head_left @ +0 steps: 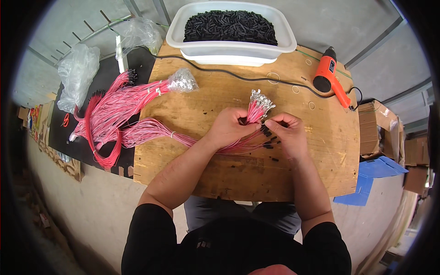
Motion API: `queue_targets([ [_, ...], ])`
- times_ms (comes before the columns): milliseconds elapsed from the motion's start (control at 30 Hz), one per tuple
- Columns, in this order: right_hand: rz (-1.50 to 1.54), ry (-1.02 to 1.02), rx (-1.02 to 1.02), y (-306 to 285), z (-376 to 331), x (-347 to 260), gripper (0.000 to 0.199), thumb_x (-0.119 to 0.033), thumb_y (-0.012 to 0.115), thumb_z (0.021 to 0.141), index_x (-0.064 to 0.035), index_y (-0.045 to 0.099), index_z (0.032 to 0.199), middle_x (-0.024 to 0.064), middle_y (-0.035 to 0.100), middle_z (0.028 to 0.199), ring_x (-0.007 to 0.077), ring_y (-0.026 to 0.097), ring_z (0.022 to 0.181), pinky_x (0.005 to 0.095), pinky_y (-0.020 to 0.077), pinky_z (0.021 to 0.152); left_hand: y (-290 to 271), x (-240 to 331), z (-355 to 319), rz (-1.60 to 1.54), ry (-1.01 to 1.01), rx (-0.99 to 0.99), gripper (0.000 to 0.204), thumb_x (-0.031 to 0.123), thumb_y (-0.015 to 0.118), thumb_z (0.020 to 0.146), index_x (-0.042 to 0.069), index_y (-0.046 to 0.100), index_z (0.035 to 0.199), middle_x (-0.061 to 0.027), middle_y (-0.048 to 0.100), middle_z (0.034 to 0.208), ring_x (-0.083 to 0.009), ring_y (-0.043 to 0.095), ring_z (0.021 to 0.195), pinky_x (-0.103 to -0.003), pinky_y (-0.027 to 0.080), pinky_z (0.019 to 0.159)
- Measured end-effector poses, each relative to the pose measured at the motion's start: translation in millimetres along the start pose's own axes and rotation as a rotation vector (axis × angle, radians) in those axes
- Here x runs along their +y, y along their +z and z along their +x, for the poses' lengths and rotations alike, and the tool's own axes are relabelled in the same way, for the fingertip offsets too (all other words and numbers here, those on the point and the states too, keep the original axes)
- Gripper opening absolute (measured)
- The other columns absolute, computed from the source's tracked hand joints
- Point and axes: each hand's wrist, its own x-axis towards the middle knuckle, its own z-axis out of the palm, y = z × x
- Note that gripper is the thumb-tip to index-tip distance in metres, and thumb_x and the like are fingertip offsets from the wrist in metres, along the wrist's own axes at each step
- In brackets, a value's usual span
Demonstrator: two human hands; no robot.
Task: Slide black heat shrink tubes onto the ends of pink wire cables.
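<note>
My left hand (229, 127) is closed around a bundle of pink and white wires (255, 114), with their silver metal terminals (262, 100) fanned out above the fingers. The rest of the bundle trails left under my left forearm, tied with a white band. Beside it my right hand (292, 134) pinches at the edge of the bundle; what lies between thumb and finger is too small to make out. Several short black sleeves (268, 143) lie on the wooden table (220, 178) between and below my hands, some partly hidden by the right one.
A white plastic tub (231, 51) of black sleeves stands at the back. An orange heat gun (326, 73) lies right, its black cord (220, 70) crossing the table. Rubber bands (295, 89) are scattered nearby. More wire bundles (114, 110) lie left; cardboard boxes (370, 126) stand right.
</note>
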Motion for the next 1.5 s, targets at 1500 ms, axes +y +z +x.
queue_targets([
  [1500,0.553,0.178,-0.006,-16,11,-8,0.020,-0.009,0.045,0.102,-0.0006,0.050,0.119,0.0115,0.064,0.094,0.0113,0.044,0.062,0.0232,0.0339,0.052,-3,-11,3,-0.205,-0.059,-0.008,0.008,0.006,0.069,0.091,-0.001,0.069,0.090,0.0022,0.062,0.076,-0.0045,0.053,0.070,-0.023,0.044,0.063],
])
